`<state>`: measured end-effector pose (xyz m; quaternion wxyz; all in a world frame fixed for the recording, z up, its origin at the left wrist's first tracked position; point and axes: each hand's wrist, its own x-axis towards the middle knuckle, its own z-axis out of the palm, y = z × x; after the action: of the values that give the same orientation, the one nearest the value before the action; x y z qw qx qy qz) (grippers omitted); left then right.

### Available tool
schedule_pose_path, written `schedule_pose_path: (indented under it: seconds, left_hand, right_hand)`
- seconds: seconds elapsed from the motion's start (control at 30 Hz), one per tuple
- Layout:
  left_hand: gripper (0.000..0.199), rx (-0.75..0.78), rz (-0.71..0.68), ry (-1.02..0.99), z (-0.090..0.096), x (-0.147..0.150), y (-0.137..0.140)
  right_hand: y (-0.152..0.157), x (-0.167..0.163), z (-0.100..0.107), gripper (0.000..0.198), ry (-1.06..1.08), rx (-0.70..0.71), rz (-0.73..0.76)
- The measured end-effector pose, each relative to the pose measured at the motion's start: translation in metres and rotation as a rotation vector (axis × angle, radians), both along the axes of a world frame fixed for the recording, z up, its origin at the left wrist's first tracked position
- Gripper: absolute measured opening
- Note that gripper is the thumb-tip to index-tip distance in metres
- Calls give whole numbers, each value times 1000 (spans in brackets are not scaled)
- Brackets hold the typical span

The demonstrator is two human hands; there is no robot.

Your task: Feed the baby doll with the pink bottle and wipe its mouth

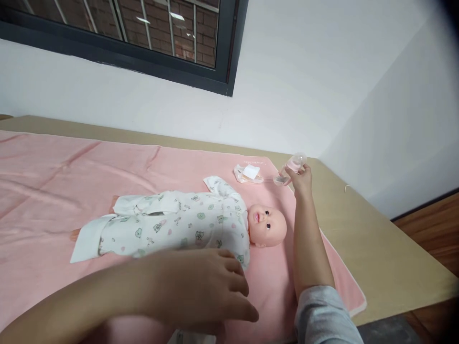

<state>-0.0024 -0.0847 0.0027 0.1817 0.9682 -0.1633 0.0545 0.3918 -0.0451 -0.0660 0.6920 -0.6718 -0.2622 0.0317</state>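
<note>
A clear baby bottle [292, 168] with a transparent cap is tilted above the far right corner of the pink blanket, and my right hand [302, 181] is closed around it. A baby doll [267, 225] in white pyjamas with a small animal print lies on its back, its head to the right. In front of the doll's body hovers my left hand [204, 285], slightly blurred, its fingers loosely bent and apart with nothing in them. It hides the near arm of the doll in part.
The pink blanket [46, 191] covers most of a wooden tabletop [344, 210]. Beyond the doll's head lies a small plastic packet [249, 173] with a white piece on it. Part of a white item [191, 337] shows at the bottom edge. A wall and a barred window [229, 52] stand behind.
</note>
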Motion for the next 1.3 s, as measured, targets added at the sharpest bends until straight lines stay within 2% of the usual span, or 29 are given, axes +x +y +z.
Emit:
schedule_pose_path:
  seconds: [0.03,0.07,0.1,0.17,0.23,0.3,0.37,0.43,0.57,0.67,0.87,1.07,1.3]
  left_hand:
    - [35,-113,-116,90,5,2,11]
    - [39,-258,-175,167,10,3,23]
    - [44,-379,-155,230,14,4,34]
    - [43,-548,66,129,17,5,53]
    - [39,-614,338,-96,12,5,64]
    - [40,-638,546,-318,3,8,68]
    - [47,-628,675,-453,-6,12,66]
    - [56,-540,749,-515,-11,16,61]
    - [73,-323,769,-553,-12,21,49]
    - [77,-307,775,-574,-12,22,43]
    - [80,-385,913,-529,-14,22,46]
    - [83,-422,898,-515,-11,24,49]
    - [77,-359,970,-529,-12,25,50]
  right_hand:
    - [-3,-9,12,73,-23,31,55]
    - [-7,-19,23,70,-46,66,122]
    - [-11,-30,34,67,-69,107,201]
    - [-20,-55,52,60,-105,152,365]
    - [-28,-82,64,53,-104,149,495]
    - [-36,-110,70,50,-105,128,594]
    - [-42,-135,74,49,-141,89,685]
    - [-49,-156,75,52,-197,51,765]
    - [-63,-187,73,57,-265,17,858]
    - [-68,-202,72,59,-256,2,880]
    - [-67,-211,70,62,-248,-19,892]
    - [-64,-211,68,64,-237,-50,903]
    - [-63,-210,67,62,-308,-42,884]
